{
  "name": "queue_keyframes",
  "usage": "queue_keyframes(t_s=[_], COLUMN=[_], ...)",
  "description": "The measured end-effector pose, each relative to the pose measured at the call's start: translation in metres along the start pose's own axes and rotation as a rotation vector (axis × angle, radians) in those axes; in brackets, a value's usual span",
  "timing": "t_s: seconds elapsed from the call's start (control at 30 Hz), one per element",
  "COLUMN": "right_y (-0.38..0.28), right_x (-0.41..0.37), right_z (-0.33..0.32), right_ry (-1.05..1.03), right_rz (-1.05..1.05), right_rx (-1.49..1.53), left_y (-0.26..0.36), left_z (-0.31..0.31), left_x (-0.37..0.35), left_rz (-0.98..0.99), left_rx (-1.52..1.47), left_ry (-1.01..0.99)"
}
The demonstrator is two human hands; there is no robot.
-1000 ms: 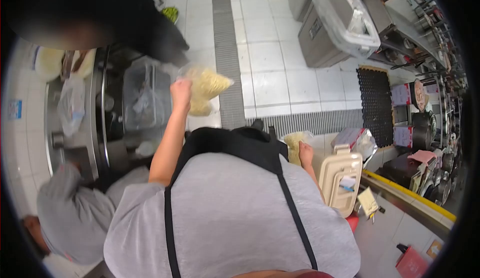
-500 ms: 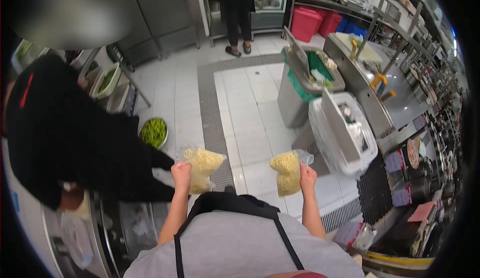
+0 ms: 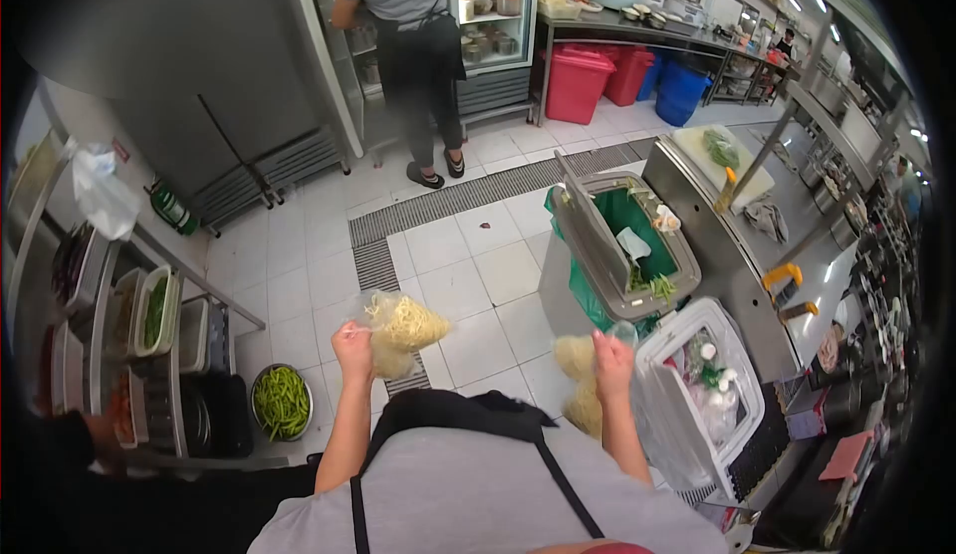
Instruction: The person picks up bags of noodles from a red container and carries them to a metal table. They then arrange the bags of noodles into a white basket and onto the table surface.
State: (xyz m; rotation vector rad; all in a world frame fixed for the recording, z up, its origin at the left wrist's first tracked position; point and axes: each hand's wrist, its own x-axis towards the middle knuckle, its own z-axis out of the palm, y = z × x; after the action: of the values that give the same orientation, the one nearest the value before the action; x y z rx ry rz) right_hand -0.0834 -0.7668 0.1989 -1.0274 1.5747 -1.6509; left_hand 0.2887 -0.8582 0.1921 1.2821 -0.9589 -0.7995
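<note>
Clear plastic bags of yellow noodles hang from my left hand, whose fingers are closed on the gathered plastic. Out to the other side, my right hand grips more bagged noodles, slightly blurred by motion. Both lots are held in the air above the tiled floor, in front of my apron. A metal bowl of green chillies or pods sits on the floor to the left of my left hand. Nearest my right hand is a white bin with a plastic liner and waste inside.
A grey bin with a green liner stands ahead right, beside a steel counter. Shelving with food trays lines the left. A person stands at an open fridge. A co-worker's dark-sleeved arm shows at lower left.
I have moved forward with the noodle bags still in both hands. The bins, fridge and person there appear closer. The co-worker on the left has mostly dropped out of view.
</note>
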Motion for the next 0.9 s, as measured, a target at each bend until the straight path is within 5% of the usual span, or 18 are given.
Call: queue_keyframes(t_s=[0.27, 0.33, 0.47, 0.57, 0.73, 0.9], right_y=[-0.054, -0.061, -0.076, -0.084, -0.071, -0.031], right_x=[0.244, 0.306, 0.407, 0.467, 0.536, 0.628], right_z=[0.128, 0.156, 0.179, 0.176, 0.154, 0.127], right_ry=[-0.206, -0.129, 0.079, 0.227, 0.291, 0.463], right_rz=[-0.081, -0.143, -0.14, -0.224, -0.305, -0.242], right_rx=[0.172, 0.4, 0.461, 0.256, -0.186, -0.159], left_y=[-0.015, -0.039, -0.076, -0.074, -0.091, -0.089], left_z=[0.108, 0.139, 0.215, 0.289, 0.431, 0.584], left_x=[0.179, 0.226, 0.325, 0.4, 0.512, 0.594], left_rz=[0.009, -0.105, -0.007, -0.1, 0.076, 0.105], left_rx=[-0.045, -0.027, 0.076, 0.155, 0.266, 0.027], left_ry=[0.092, 0.084, -0.077, -0.265, -0.641, -0.671])
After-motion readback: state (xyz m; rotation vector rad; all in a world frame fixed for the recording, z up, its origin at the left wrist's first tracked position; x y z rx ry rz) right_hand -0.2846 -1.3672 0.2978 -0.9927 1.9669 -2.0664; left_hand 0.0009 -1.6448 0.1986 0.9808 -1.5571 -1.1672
